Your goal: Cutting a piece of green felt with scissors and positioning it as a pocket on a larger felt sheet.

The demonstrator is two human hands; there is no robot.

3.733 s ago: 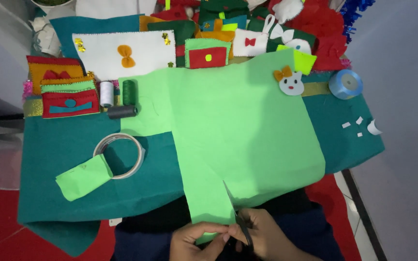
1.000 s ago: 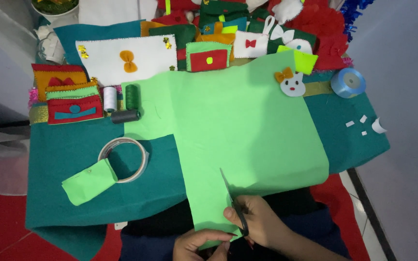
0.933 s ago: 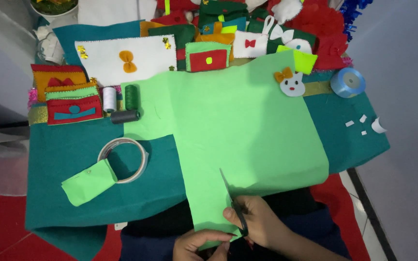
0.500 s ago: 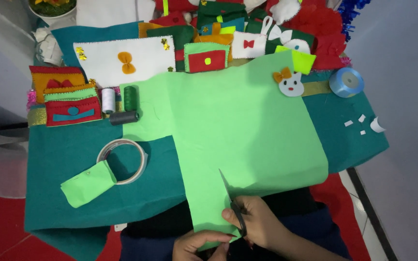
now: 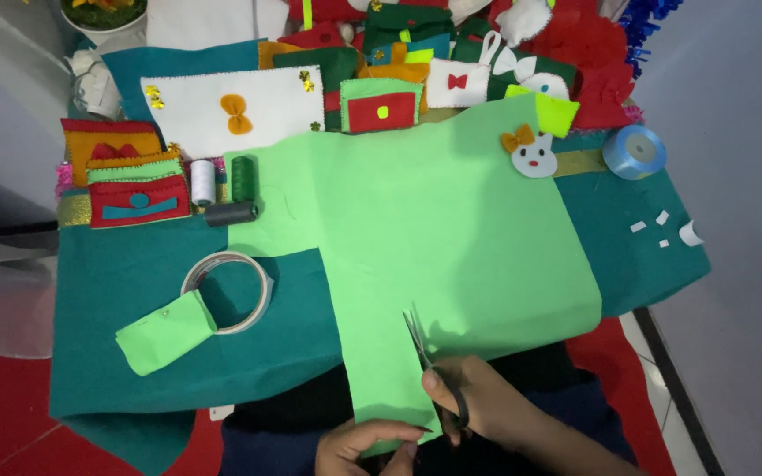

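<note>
Cutting into a sheet of light green felt (image 5: 451, 229), a pair of scissors (image 5: 425, 353) has its blades parted in a slit that runs up from the sheet's near edge, between a narrow strip hanging toward the person and the wider part to the right. The right hand (image 5: 487, 410) is closed around the scissor handles, fingers through the loops. The left hand (image 5: 368, 441) pinches the bottom end of the strip, fingers together on the felt. The green sheet lies across the middle of a dark teal cloth (image 5: 125, 282) that covers the work surface. To the left on that cloth sits a roll of clear tape (image 5: 262, 295) with a small folded piece of green felt (image 5: 165, 330) overlapping its near side. Further back stand thread spools (image 5: 222, 181) — white, green and a dark one lying flat — beside red and orange felt pouches (image 5: 130, 176). A blue ribbon roll (image 5: 634, 152) rests at the far right.
</note>
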